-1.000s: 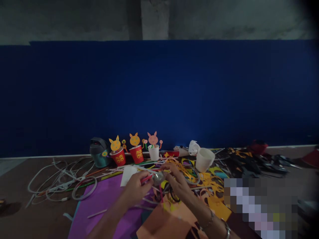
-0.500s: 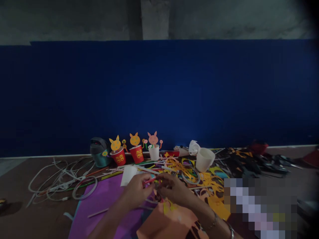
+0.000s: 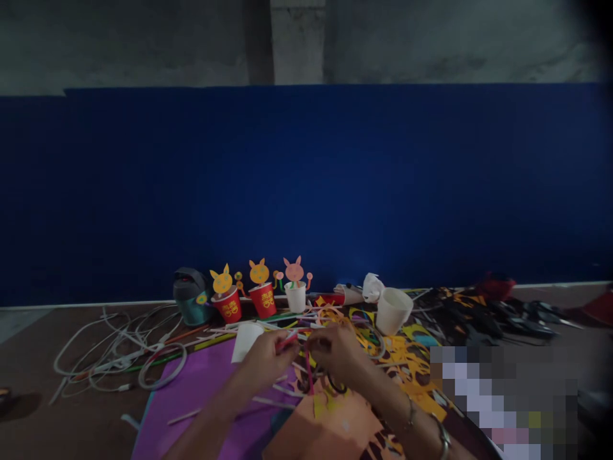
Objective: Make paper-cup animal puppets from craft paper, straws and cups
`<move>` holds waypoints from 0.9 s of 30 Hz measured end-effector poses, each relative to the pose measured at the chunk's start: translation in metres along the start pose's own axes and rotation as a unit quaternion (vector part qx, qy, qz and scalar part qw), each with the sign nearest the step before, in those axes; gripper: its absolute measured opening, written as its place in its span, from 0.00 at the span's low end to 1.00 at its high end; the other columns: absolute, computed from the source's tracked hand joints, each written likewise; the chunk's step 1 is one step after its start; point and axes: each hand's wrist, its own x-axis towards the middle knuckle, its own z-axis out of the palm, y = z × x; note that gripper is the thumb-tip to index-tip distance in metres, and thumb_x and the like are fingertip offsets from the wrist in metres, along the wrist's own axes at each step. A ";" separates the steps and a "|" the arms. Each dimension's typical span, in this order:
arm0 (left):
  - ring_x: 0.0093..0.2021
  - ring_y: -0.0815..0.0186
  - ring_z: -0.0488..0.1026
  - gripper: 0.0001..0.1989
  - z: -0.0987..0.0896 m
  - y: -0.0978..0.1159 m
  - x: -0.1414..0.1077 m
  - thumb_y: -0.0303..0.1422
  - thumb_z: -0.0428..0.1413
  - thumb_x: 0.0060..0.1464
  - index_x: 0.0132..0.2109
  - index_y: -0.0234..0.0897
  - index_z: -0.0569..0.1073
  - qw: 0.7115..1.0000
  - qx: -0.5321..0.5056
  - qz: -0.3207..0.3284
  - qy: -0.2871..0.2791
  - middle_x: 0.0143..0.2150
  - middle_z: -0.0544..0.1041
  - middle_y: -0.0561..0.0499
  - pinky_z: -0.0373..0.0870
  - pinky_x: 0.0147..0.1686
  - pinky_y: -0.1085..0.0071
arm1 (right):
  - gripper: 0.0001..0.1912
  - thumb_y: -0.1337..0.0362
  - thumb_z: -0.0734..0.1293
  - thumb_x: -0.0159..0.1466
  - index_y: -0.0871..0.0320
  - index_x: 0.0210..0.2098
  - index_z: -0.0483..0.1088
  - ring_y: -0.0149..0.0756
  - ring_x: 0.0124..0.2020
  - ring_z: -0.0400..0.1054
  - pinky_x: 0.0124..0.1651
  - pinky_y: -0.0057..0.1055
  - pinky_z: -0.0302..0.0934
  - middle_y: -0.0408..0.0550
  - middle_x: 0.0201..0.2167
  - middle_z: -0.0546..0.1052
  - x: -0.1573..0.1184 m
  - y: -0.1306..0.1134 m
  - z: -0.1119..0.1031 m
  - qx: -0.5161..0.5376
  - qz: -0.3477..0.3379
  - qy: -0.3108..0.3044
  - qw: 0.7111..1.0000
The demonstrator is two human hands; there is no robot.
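Observation:
My left hand is closed, thumb and fingertips pinching a thin pinkish-red stick. Close by on its right, my right hand has its fingers curled in a pinch on a narrow pink strip that hangs down below the fingertips. Whether the strip joins the stick I cannot tell. Under the right hand a dark loop shows, too dim to name. Below both hands lie an orange paper sheet and a purple sheet.
Two red cups and a white cup carry paper animal heads at the back. A plain white cup stands right of them, amid orange paper scraps. White cables and a teal container are on the left.
My right hand has turned and moved slightly right, away from the left hand. The pink strip now hangs visibly below it. My left hand stays nearly in place, still pinching the stick.

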 end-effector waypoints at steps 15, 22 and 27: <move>0.13 0.79 0.51 0.10 0.020 0.001 0.011 0.37 0.53 0.48 0.29 0.32 0.69 0.891 -0.382 -0.206 -0.135 0.21 0.70 0.53 0.37 0.14 0.79 | 0.25 0.64 0.73 0.48 0.59 0.46 0.68 0.36 0.30 0.69 0.34 0.31 0.61 0.44 0.28 0.77 0.024 -0.012 -0.002 0.392 0.087 0.025 0.916; 0.14 0.78 0.54 0.09 0.020 -0.001 0.007 0.35 0.53 0.51 0.32 0.32 0.70 0.860 -0.410 -0.204 -0.223 0.22 0.73 0.50 0.42 0.14 0.80 | 0.25 0.66 0.73 0.46 0.60 0.43 0.67 0.31 0.25 0.67 0.28 0.27 0.58 0.42 0.25 0.75 0.026 -0.012 -0.001 0.449 0.123 0.001 0.885; 0.16 0.75 0.60 0.09 0.021 -0.004 0.004 0.35 0.53 0.52 0.34 0.32 0.71 0.847 -0.430 -0.184 -0.253 0.23 0.75 0.47 0.49 0.14 0.79 | 0.26 0.64 0.74 0.46 0.60 0.45 0.67 0.32 0.25 0.68 0.29 0.27 0.59 0.42 0.26 0.76 0.023 -0.015 -0.004 0.459 0.115 -0.010 0.881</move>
